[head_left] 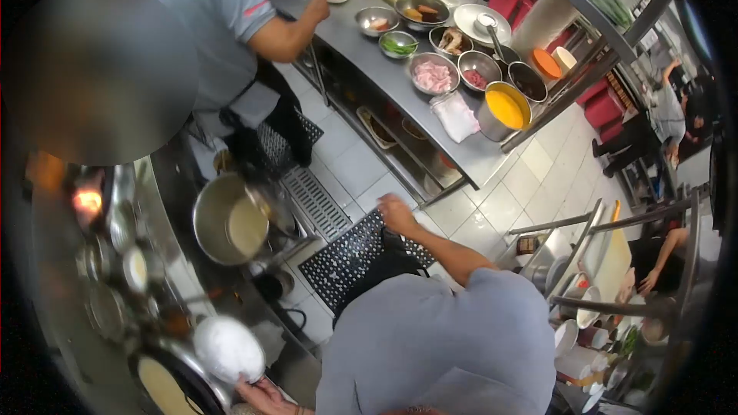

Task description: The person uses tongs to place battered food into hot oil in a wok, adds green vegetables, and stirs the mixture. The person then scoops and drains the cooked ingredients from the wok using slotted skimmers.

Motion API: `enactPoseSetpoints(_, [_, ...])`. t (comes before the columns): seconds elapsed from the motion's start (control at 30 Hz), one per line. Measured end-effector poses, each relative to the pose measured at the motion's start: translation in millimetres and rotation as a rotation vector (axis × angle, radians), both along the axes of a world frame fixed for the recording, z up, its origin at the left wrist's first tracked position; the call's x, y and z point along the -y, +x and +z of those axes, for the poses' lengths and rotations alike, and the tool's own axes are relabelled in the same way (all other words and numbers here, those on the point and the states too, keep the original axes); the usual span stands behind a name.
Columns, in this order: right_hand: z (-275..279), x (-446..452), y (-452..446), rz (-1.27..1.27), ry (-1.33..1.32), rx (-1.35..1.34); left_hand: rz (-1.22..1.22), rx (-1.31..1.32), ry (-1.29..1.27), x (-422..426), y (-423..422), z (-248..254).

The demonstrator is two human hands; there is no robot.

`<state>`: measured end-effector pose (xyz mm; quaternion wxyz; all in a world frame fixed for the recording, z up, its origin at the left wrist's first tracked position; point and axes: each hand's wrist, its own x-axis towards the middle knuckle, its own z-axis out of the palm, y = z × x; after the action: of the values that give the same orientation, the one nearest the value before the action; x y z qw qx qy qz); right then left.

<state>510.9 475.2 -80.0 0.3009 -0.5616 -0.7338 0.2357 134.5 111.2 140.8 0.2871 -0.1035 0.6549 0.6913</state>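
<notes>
My left hand, low on the left by the stove, has its fingers closed at the near edge of a rounded white bowl. Whatever is white inside it is too bright to make out. Just left of it sits a dark pan with something pale yellow in it. My right hand hangs in front of my body over the floor, curled into a fist, and nothing shows in it. A perforated black floor mat lies below.
A big metal pot with pale liquid stands ahead on the left. Beyond it a co-worker faces a steel counter bearing several bowls and a yellow-filled container. A flame burns far left. A metal rack stands right.
</notes>
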Motion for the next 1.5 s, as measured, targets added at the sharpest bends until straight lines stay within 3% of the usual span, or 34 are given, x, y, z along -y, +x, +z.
enactPoseSetpoints(0.07, [53,-36,49,-0.166,0.228,0.103,-0.185,0.176,-0.145,-64,33,16])
enactPoseSetpoints(0.13, [88,-75,94,-0.306,0.356,0.168,-0.151,0.084,0.05,-93,32,-60])
enactPoseSetpoints(0.17, [104,-93,116,-0.324,0.378,0.2,-0.207,0.016,-0.09,-126,66,-42])
enactPoseSetpoints(0.2, [105,-113,137,-0.36,0.44,0.247,-0.236,0.176,-0.083,-164,87,-25])
enactPoseSetpoints(0.23, [107,-129,154,-0.388,0.371,0.275,-0.333,-0.04,-0.109,-179,100,-47])
enactPoseSetpoints(0.27, [108,-140,167,-0.412,0.304,0.304,-0.405,0.151,-0.073,-212,118,-27])
enactPoseSetpoints(0.4, [74,-165,185,-0.462,0.093,0.386,-0.695,0.112,-0.115,-284,160,-32])
enactPoseSetpoints(0.47, [87,-156,180,-0.436,0.094,0.455,-0.796,0.106,-0.084,-312,175,-26])
enactPoseSetpoints(0.73, [92,-138,177,-0.498,0.132,0.315,-1.056,0.085,-0.093,-432,221,-5])
enactPoseSetpoints(0.87, [95,-116,161,-0.55,0.121,0.333,-1.409,0.086,0.009,-516,264,-3])
enactPoseSetpoints(0.97, [110,-100,154,-0.532,0.048,0.295,-1.524,0.133,0.114,-565,298,-3])
enactPoseSetpoints(1.27, [110,-109,141,-0.652,0.038,0.404,-1.493,0.319,0.162,-635,284,-25])
enactPoseSetpoints(1.5, [112,-118,135,-0.627,-0.041,0.484,-1.415,0.21,0.145,-680,277,-17])
